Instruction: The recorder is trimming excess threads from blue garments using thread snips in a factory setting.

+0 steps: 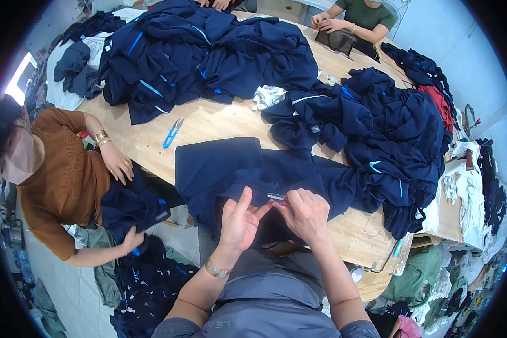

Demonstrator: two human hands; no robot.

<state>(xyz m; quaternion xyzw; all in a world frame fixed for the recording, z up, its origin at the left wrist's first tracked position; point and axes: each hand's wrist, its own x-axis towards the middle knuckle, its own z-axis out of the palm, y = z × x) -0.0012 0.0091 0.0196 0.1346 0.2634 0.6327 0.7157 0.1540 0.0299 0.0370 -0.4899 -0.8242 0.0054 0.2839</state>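
A dark navy garment (217,163) lies spread over the table edge in front of me. My right hand (307,214) is closed around small red-handled thread snips (277,197), whose silver blades point left over the cloth. Close beside them is my left hand (239,222), palm turned up and thumb apart. Its fingers stretch toward the snips, low over the garment; whether their tips touch the cloth or the snips I cannot tell. A bracelet circles my left wrist.
Navy garments are heaped at the back (208,56) and right (394,129) of the wooden table (203,120). Blue-handled snips (172,135) and a crumpled white cloth (268,97) lie on it. A co-worker in brown (67,169) handles navy cloth at left; another in green (363,19) works across.
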